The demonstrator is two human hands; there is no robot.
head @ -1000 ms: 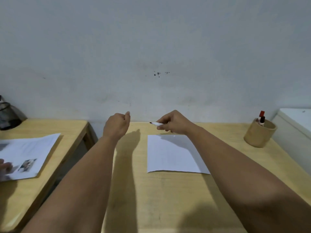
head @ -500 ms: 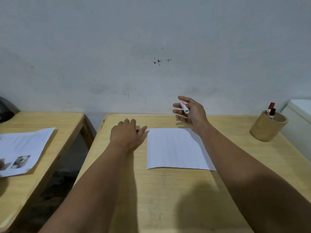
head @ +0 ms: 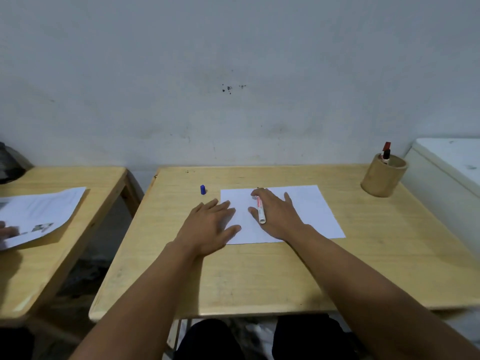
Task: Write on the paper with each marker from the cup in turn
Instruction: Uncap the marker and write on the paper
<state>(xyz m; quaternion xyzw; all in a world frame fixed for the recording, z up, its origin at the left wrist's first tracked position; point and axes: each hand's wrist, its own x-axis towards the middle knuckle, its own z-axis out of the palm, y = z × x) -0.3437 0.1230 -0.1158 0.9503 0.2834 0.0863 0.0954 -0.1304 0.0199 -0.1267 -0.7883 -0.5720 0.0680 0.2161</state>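
Your right hand (head: pixel 279 214) lies on the paper (head: pixel 311 211), its grip closed around a white marker (head: pixel 260 210) with the tip pointing toward 12 o'clock. Your left hand (head: pixel 210 227) rests flat, grip fully spread and holding nothing, fingertips on the paper's 9 o'clock edge. A blue cap (head: pixel 203 189) stands on the worktop (head: pixel 259 276) at 11 o'clock of that hand. The cup (head: pixel 381 178) with two markers sits at 2 o'clock.

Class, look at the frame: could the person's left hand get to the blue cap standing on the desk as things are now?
Probably yes. The left hand lies flat at the paper's left edge, and the blue cap stands just beyond its fingertips on bare desk, with nothing between them.
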